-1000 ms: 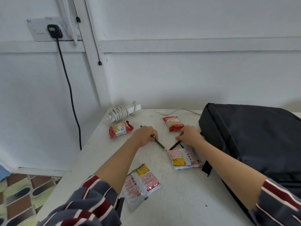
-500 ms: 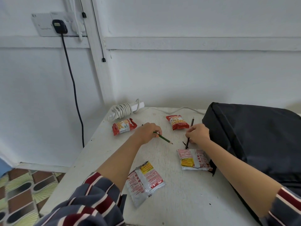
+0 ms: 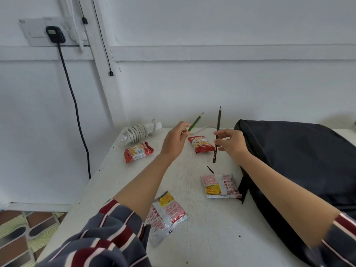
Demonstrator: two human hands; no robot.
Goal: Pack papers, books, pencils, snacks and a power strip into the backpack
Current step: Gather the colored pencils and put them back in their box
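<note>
On table (image 3: 212, 245), by wall:
- left hand (image 3: 176, 140): raised, fingertips pinching green pencil (image 3: 195, 122), tip up, tilted right.
- right hand (image 3: 232, 143): raised, fingers pinching brown pencil (image 3: 217, 132), near upright.
- backpack (image 3: 300, 162): black, lying at right.
- power strip (image 3: 139, 132): white, cord coiled, far left corner.
- red snack (image 3: 138, 152), second red snack (image 3: 201, 144): far side.
- pale snack (image 3: 219, 186): just beside backpack.
- near snack (image 3: 167, 212): by left sleeve.
</note>
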